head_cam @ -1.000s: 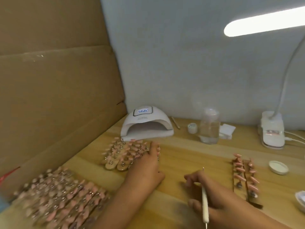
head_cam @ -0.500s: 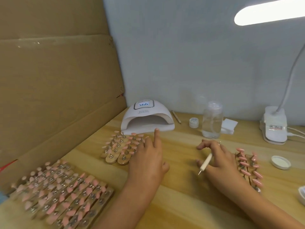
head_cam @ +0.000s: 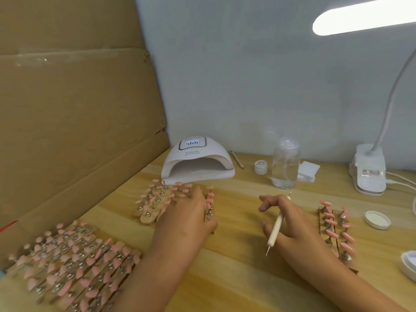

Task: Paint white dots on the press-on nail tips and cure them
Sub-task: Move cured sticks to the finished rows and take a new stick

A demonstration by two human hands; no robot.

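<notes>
Cardboard [head_cam: 67,109] walls the left side of the table [head_cam: 236,278]. At the near left lies a big batch [head_cam: 74,266] of wooden strips carrying pink nail tips. Further back, a smaller fan [head_cam: 153,201] of such strips lies just in front of the curing lamp [head_cam: 198,161], whose display is lit. The left hand [head_cam: 186,219] lies palm down over the right part of this fan, fingers straight and together, thumb against the outermost strip [head_cam: 210,204]; whether it grips that strip I cannot tell. Right of the lamp, along the wall, are a stick [head_cam: 236,159], a jar [head_cam: 260,167], a clear bottle [head_cam: 286,164] and white wipes [head_cam: 308,171]. The right hand [head_cam: 290,224] is at mid-table, well apart from the left, its curled fingers and thumb pinching the dotting tool [head_cam: 276,228], whose metal tip points down towards the person. Just right of it lie two strips [head_cam: 335,230] of pink tips, side by side. Beyond them are a white lid [head_cam: 377,219], the desk lamp [head_cam: 368,174] on its base, and a white dish [head_cam: 409,264] at the picture's edge.
</notes>
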